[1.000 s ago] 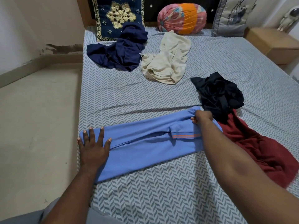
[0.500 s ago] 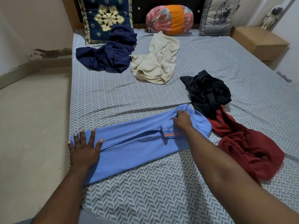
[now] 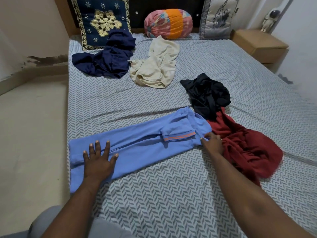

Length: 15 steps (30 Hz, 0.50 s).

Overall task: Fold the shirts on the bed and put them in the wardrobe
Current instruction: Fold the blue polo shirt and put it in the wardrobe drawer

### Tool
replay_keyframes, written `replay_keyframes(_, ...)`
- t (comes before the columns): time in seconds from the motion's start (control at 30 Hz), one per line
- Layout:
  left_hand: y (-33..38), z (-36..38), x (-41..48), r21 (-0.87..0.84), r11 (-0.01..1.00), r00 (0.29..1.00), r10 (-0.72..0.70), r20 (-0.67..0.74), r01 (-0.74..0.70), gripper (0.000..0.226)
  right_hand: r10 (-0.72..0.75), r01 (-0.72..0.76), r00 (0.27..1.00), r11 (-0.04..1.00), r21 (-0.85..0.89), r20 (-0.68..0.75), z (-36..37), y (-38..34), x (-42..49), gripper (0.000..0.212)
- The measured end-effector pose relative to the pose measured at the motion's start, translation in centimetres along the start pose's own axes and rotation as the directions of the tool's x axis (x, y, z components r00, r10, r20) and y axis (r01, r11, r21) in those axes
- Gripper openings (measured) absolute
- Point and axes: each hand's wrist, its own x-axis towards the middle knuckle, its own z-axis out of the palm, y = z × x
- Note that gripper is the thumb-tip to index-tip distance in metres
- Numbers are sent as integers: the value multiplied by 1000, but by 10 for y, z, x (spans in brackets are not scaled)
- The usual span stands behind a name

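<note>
A bed (image 3: 171, 194) with a grey herringbone sheet fills the room, with cushions propped along its headboard. The blue polo shirt (image 3: 140, 146) lies near the front-left edge, folded lengthwise into a long band, its orange-striped sleeve cuff tucked on top.

The left hand (image 3: 98, 160) lies flat on the hem end, fingers spread and straight, pinning the fabric. The right hand (image 3: 212, 143) is at the collar end, fingertips on the near corner. Whether it pinches the cloth or only touches it I cannot tell.

The step in hand looks like the crosswise fold. To do it well:

- Take both layers at the collar end so the tucked sleeve does not slip out.
- Lift it clear of the red shirt (image 3: 245, 148), which touches that end.
- Carry the collar end over to the hem with the long edges lined up.
- Press the left palm down until the fold lands, then smooth out the slight ridge along the middle.

The navy shirt (image 3: 106, 62), cream shirt (image 3: 154, 67) and black shirt (image 3: 205, 95) lie crumpled and unfolded. No wardrobe is in view.
</note>
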Motion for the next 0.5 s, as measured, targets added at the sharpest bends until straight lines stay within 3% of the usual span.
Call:
replay_keyframes(0.1,-8,-1,-10,-29,999,998,-21,-65,19,93,-70,66,996,996,-67,-56,2,-14,1,33)
replay_keyframes(0.17,-19,-6,-18,-71,994,991,-93,-93,86,79,-203,195,976,976,-100,-76,6,-39,-1,39)
replay_keyframes(0.23,-30,-11,-29,-127,974,968,-203,-148,185,74,-342,338,940,929,-151,-5,16,-68,-10,42)
replay_keyframes(0.4,-32,-34,-46,-361,831,882,-469,-44,424,92,-613,631,776,755,-181,147,56,-125,-44,47)
replay_keyframes(0.5,-38,-36,-55,-460,749,844,-536,3,477,82,-716,768,640,607,-203,278,88,-161,-75,45)
